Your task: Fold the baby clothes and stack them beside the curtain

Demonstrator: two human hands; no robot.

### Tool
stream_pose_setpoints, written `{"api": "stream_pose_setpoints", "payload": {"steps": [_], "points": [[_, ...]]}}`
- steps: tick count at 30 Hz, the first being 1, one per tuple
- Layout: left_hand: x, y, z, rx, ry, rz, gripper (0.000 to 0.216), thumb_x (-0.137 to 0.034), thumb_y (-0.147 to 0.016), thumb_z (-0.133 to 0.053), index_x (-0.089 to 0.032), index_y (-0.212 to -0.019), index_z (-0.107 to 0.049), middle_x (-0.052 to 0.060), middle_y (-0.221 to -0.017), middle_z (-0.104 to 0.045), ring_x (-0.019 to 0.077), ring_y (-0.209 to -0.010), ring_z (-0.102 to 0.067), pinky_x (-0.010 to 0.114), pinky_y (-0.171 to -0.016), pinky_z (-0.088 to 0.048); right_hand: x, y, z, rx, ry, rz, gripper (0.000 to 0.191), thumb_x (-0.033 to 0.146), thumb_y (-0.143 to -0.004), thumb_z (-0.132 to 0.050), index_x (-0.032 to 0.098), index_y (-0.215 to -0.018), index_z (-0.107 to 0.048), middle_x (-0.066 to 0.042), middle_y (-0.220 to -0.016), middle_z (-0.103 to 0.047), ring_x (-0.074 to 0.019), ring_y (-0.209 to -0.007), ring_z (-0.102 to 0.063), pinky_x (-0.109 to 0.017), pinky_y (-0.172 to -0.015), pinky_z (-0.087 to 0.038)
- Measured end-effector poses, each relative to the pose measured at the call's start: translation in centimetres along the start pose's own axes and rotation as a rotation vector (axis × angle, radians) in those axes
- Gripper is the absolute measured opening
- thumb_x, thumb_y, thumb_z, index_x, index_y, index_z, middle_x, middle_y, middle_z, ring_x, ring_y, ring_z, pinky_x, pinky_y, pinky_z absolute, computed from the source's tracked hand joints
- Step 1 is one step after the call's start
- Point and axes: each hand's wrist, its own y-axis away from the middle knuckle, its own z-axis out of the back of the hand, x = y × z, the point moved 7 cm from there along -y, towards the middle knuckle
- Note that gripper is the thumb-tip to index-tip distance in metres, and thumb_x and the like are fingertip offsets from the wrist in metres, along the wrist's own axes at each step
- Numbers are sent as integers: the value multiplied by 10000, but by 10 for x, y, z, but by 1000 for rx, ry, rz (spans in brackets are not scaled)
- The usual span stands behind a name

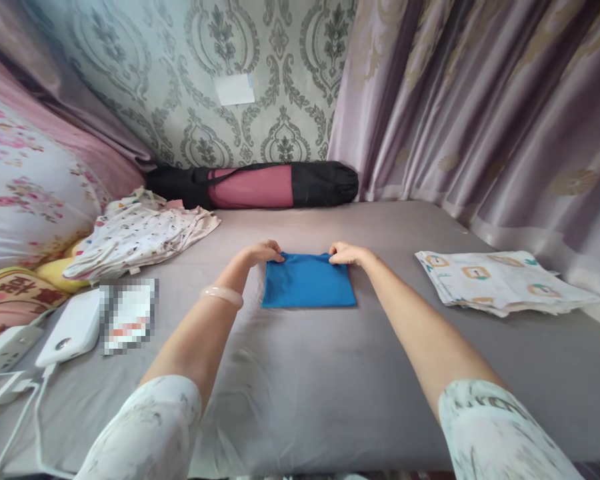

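A folded blue cloth (309, 283) lies flat on the grey bedsheet (300, 373), straight in front of me. My left hand (266, 253) pinches its far left corner, thumb on top and fingers behind. At the far right corner, my right hand (347, 255) grips the cloth the same way. Between the hands the far edge dips slightly. Fingertips on both sides are partly hidden behind the fabric.
Stacked printed cloths (495, 280) lie to the right. On the left are a crumpled patterned cloth (145, 230), a white power bank (75, 327) with cables, and a power strip (10, 347). A pink-and-black long bag (253, 187) rests against the wall.
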Motion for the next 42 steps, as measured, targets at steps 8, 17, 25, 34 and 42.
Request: {"api": "stream_pose_setpoints", "payload": {"steps": [8,17,25,34,42], "points": [[-30,33,28,68,167,-201,415,-408,-553,-752,-187,-861,-584,-23,-709,-619,135,-653,-545,239,-595,-391,12,35,37,-85,-269,207,368,129,-708,-612,146,-1076,-620,-79,-1044,-694,-170,-900,-639,-235,-741,-490],[-88,83,79,-400,-19,-658,277,-269,-752,-586,-164,-1003,-633,50,-965,-675,195,-890,-614,329,-806,-481,39,90,99,-548,-197,530,298,91,-753,-543,178,-1002,-682,-44,-1014,-688,-187,-948,-605,-328,-889,-451],[-37,125,-26,-335,-575,-755,372,-48,-762,-400,-202,-1032,-605,78,-990,-600,206,-917,-538,329,-844,-453,41,133,-10,-503,273,610,474,-70,-746,-362,207,-992,-658,-72,-995,-588,-189,-935,-482,-320,-855,-366],[-3,131,-37,-243,-540,-529,437,-37,-717,-400,-232,-1025,-640,46,-1100,-637,215,-1048,-546,341,-921,-427,22,131,-34,-360,153,477,468,-11,-732,-386,241,-973,-698,-51,-1048,-625,-190,-998,-528,-351,-932,-321],[-60,79,-36,-463,-415,-326,371,-123,-868,-366,-166,-1145,-609,99,-1171,-634,221,-1090,-577,327,-961,-427,58,75,-14,-555,83,260,411,129,-893,-348,166,-1214,-603,-92,-1299,-576,-207,-1206,-481,-343,-1021,-327]]}}
